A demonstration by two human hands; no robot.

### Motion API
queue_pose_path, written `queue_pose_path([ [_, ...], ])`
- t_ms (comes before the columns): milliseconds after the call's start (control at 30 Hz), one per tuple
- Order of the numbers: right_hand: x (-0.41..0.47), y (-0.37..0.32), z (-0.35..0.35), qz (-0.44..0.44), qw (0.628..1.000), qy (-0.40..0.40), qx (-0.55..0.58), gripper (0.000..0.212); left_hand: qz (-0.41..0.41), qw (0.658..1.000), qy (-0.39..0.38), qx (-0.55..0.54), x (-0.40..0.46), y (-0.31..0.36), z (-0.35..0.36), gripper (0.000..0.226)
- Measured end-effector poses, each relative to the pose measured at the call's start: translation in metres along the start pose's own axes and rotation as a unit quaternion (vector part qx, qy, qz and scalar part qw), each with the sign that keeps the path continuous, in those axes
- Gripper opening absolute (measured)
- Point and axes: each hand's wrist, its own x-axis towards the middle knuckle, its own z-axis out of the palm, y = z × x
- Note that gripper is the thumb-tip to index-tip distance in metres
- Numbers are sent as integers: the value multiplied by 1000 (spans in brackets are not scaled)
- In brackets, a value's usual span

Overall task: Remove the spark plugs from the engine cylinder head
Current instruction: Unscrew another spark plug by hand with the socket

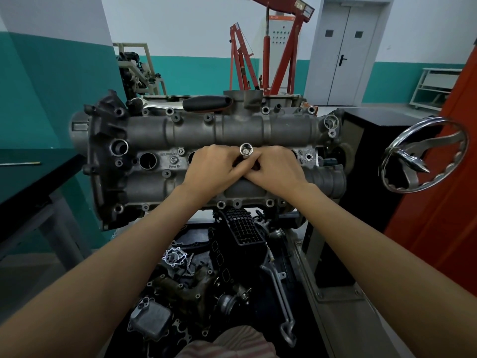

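Hands: left hand (pixel 210 167) and right hand (pixel 277 167) together at frame centre, fingers of both curled round the shaft of a bright steel socket tool (pixel 246 150) with its open drive end facing the camera; fingertips hidden behind one another, so exact grip points not readable.

Task thing: spark plugs not visible; judged to sit deep in the round wells along the middle of the grey cast-aluminium engine cylinder head (pixel 211 130); one open dark well (pixel 147 160) left of centre, contents too dark to tell; the well under the hands covered.

Handling: plug likely small, light, stiff, with a brittle ceramic body; best lifted straight up inside the socket, never levered sideways; steel shaft smooth, possibly oily, so a firm two-handed pinch near the top seems wise.

Loose tool: black-handled ratchet (pixel 206 103) lying on the far edge of the head, upper centre.

Container: black tray (pixel 289 257) at lower centre, under the head; holding a black ribbed plastic manifold (pixel 240 228), a grey finned oil cooler (pixel 152 319), a bent metal pipe (pixel 278 288) and small dark castings.

Stand: chrome handwheel (pixel 423 156) at right of frame.
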Motion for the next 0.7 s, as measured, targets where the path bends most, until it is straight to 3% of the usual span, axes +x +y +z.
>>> queue_pose_path([
  [233, 0, -1, 2, -2, 999, -21, -36, 16, 11, 1000, -14, -3, -1, 4, -1, 41],
  [433, 0, 0, 3, -7, 999, -8, -30, 35, -4, 1000, -5, 10, 1, 0, 1, 41],
  [700, -1, -1, 0, -13, 999, -10, -36, 24, 6, 1000, -12, 2, 0, 4, -1, 53],
])
